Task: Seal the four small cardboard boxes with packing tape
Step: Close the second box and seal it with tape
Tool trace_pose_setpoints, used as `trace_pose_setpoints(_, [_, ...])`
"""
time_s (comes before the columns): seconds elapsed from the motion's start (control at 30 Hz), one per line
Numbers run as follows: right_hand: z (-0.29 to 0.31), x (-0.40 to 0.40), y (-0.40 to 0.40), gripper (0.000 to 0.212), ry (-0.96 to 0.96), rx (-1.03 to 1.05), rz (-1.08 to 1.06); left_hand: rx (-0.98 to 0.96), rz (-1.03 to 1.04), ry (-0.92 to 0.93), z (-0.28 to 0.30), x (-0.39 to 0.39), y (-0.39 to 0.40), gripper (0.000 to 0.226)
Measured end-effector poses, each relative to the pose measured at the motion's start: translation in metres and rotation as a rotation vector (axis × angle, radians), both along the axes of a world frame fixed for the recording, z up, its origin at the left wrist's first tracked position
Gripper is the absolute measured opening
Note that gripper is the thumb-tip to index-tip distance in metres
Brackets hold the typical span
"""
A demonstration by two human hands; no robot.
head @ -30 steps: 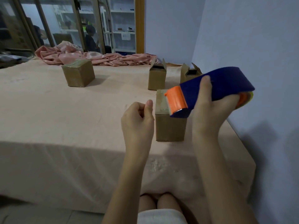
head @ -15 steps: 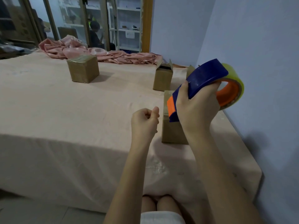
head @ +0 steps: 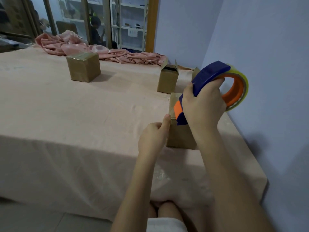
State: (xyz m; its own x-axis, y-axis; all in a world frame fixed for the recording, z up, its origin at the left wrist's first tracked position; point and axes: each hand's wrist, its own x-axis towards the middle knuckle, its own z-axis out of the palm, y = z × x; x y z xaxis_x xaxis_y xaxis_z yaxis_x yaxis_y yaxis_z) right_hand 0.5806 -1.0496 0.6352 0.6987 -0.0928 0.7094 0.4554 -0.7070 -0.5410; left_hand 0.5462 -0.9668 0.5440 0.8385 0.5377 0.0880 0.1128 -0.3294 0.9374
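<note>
We sit at a table covered with a peach cloth, next to a pale blue wall. The nearest box stands close to the table's right edge. Our right hand grips the blue tape dispenser and holds its front end on the top of this box. Our left hand is curled, its thumb pressing the box's left top edge. Behind it stands an open box, and a closed box stands far left. Crumpled pink fabric lies at the back.
</note>
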Motion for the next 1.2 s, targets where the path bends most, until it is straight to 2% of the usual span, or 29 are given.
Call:
trace_pose_setpoints(0.07, [0.000, 0.001, 0.001, 0.053, -0.002, -0.003, -0.006, 0.079, 0.048, 0.052, -0.010, -0.005, -0.005, 0.042])
trace_pose_setpoints(0.13, [-0.001, 0.001, 0.002, 0.053, -0.012, -0.003, -0.012, 0.006, 0.159, -0.106, -0.017, -0.013, -0.015, 0.022])
trace_pose_setpoints(0.17, [-0.002, 0.001, 0.003, 0.053, -0.017, -0.001, -0.012, -0.101, 0.157, -0.232, -0.017, -0.016, -0.022, 0.027])
trace_pose_setpoints(0.23, [-0.003, 0.002, 0.003, 0.053, -0.020, 0.006, -0.011, -0.264, 0.004, -0.443, -0.018, -0.017, -0.038, 0.045])
trace_pose_setpoints(0.3, [-0.003, 0.003, 0.002, 0.054, -0.014, 0.013, -0.014, -0.295, -0.143, -0.502, -0.018, -0.018, -0.054, 0.058])
trace_pose_setpoints(0.37, [-0.003, 0.004, 0.000, 0.054, -0.008, 0.018, -0.019, -0.266, -0.165, -0.512, -0.022, -0.018, -0.062, 0.067])
trace_pose_setpoints(0.5, [-0.004, 0.003, 0.000, 0.052, -0.008, 0.027, -0.031, -0.074, -0.093, -0.469, -0.025, -0.017, -0.057, 0.078])
trace_pose_setpoints(0.6, [-0.003, 0.005, 0.000, 0.051, 0.002, 0.019, -0.027, 0.145, 0.038, -0.356, -0.021, -0.019, -0.051, 0.077])
trace_pose_setpoints(0.67, [-0.004, 0.005, 0.000, 0.050, 0.000, 0.024, -0.027, 0.237, 0.098, -0.373, -0.014, -0.019, -0.045, 0.077])
trace_pose_setpoints(0.77, [-0.005, 0.004, -0.001, 0.050, -0.009, 0.040, -0.026, 0.458, 0.075, -0.435, -0.002, -0.015, -0.037, 0.065])
trace_pose_setpoints(1.0, [-0.008, 0.007, -0.006, 0.051, -0.015, 0.098, 0.015, 0.836, 0.150, -0.442, 0.008, -0.013, -0.025, 0.039])
trace_pose_setpoints(1.2, [-0.012, 0.012, -0.018, 0.054, 0.038, 0.289, 0.088, 0.973, 0.203, -0.409, 0.012, -0.013, -0.022, 0.035])
